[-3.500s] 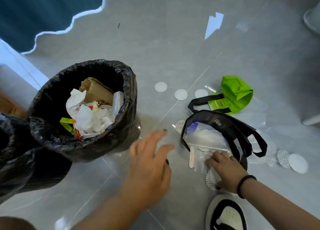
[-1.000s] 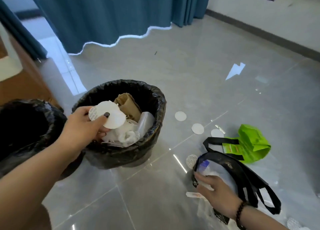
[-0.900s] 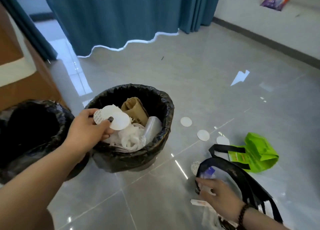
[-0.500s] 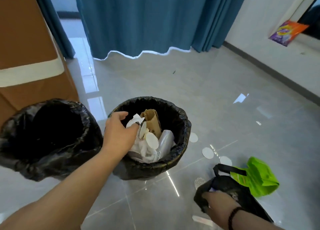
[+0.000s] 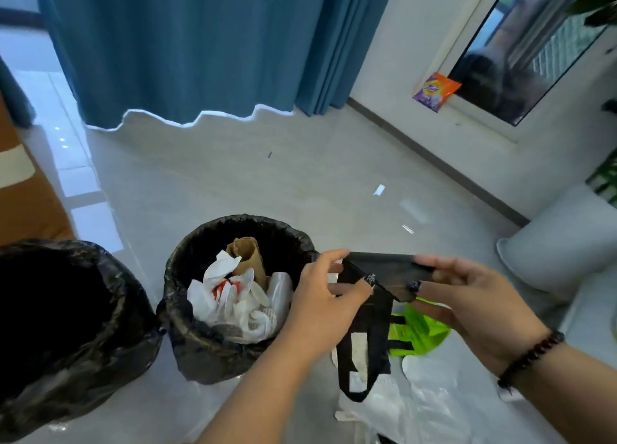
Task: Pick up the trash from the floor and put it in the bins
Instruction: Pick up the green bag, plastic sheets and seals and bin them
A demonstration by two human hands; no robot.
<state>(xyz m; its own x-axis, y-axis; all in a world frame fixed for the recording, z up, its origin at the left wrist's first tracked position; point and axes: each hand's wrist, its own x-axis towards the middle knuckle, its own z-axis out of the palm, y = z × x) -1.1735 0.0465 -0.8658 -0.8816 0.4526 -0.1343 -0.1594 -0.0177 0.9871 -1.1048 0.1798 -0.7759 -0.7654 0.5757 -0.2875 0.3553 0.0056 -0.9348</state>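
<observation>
Nearest the camera, on the floor at lower right, clear plastic wrappers [image 5: 424,407] lie in a loose heap that half a second ago sat under the black tote bag [image 5: 379,276]. That bag is now off the floor and held up between both hands: the left hand [image 5: 329,305] has left the bin and its fingers [image 5: 359,288] pinch the bag's left edge, while the right hand [image 5: 474,305] has its fingers clamped on the right edge, the handles dangling below. Just behind the bag, a green bag [image 5: 419,331] lies on the floor. Left of the hands stands the fuller bin [image 5: 200,340], holding the white discs dropped moments ago, with the darker second bin [image 5: 83,353] further left. Judging from this, the black bag is the next item to be binned, and the wrappers and green bag remain.
</observation>
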